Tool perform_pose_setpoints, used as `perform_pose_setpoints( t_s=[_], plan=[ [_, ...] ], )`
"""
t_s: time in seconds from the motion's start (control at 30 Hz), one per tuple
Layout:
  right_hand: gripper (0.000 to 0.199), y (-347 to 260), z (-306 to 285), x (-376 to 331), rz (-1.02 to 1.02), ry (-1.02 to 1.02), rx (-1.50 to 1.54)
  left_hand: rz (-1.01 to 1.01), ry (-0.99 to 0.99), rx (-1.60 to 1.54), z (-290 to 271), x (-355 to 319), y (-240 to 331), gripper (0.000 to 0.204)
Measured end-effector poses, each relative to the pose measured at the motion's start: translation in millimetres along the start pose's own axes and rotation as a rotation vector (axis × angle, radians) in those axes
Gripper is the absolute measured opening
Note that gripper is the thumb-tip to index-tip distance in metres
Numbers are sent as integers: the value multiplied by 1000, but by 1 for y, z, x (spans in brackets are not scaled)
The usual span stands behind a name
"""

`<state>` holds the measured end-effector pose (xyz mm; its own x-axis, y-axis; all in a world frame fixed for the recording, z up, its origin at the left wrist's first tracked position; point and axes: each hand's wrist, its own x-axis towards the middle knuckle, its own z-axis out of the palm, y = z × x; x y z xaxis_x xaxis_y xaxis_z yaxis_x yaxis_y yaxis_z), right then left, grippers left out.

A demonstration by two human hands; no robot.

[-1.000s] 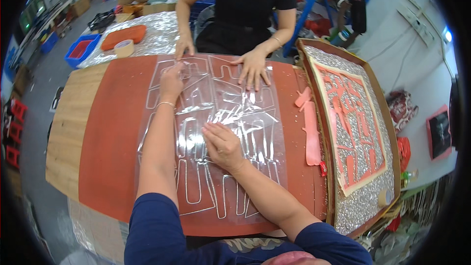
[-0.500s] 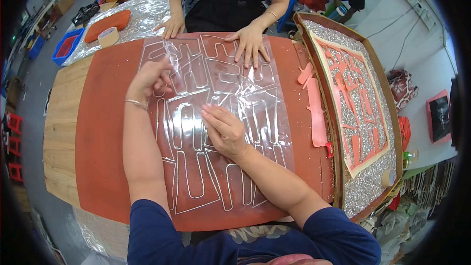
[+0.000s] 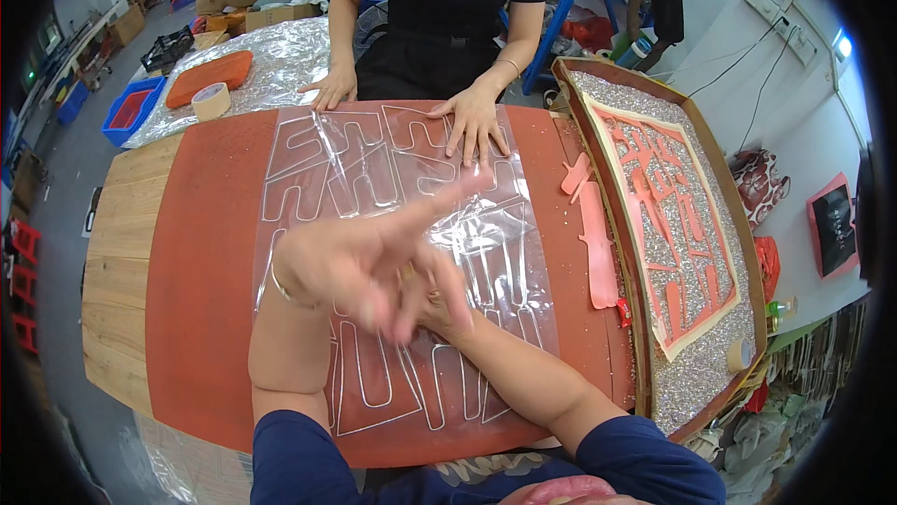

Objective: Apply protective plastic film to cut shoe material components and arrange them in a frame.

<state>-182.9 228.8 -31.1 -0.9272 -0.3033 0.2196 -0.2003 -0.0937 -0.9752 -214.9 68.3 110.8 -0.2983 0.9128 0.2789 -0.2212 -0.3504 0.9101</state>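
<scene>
A clear plastic sheet (image 3: 308,189), marked with pale raised outlines of angular shapes, lies on a reddish-brown mat (image 3: 201,253). My left hand (image 3: 374,267) is raised over the sheet's middle, fingers apart, the index stretched up and right. Motion smears it, and it holds nothing that I can see. Behind it, my right hand (image 3: 439,313) is low over the sheet, mostly covered; its fingers are hidden. Across the table, a person in black has one hand (image 3: 478,124) spread on the sheet's far right part and the other hand (image 3: 334,89) at its far left edge.
At right stands a shallow tray (image 3: 638,346) of silvery glitter, holding a cream frame with salmon cut pieces. Salmon scraps (image 3: 598,248) lie beside it. Bare wooden board (image 3: 121,271) shows at left. A tape roll (image 3: 211,101) and a blue bin (image 3: 131,114) are at the far left.
My left hand has swung from the sheet's far left part toward me and rightward, crossing over my right hand. The other person's hands have stayed on the sheet.
</scene>
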Motion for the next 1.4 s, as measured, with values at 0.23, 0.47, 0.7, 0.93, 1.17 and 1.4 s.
perform_pose_setpoints(
  t_s=[0.23, 0.47, 0.7, 0.93, 1.17, 1.4],
  plan=[
    [22, -10, -7, -5, -453, 38, -511, 161, -186, -282, 26, 20, -6, 144],
    [23, -1, -10, 4, -556, 58, -401, -156, -344, 160, 16, 36, -23, 82],
    [26, 15, -3, 8, -694, 106, -569, -912, -212, 605, 58, 38, -58, 64],
    [21, 12, 4, 2, -771, 28, -814, -775, 661, 689, 117, -68, -105, 49],
    [24, 23, 5, 0, -775, 32, -884, -234, 1604, 507, 185, -82, -191, 27],
    [36, 21, 3, 1, -767, 68, -874, -82, 1491, 1222, 183, -80, -202, 8]
  ],
)
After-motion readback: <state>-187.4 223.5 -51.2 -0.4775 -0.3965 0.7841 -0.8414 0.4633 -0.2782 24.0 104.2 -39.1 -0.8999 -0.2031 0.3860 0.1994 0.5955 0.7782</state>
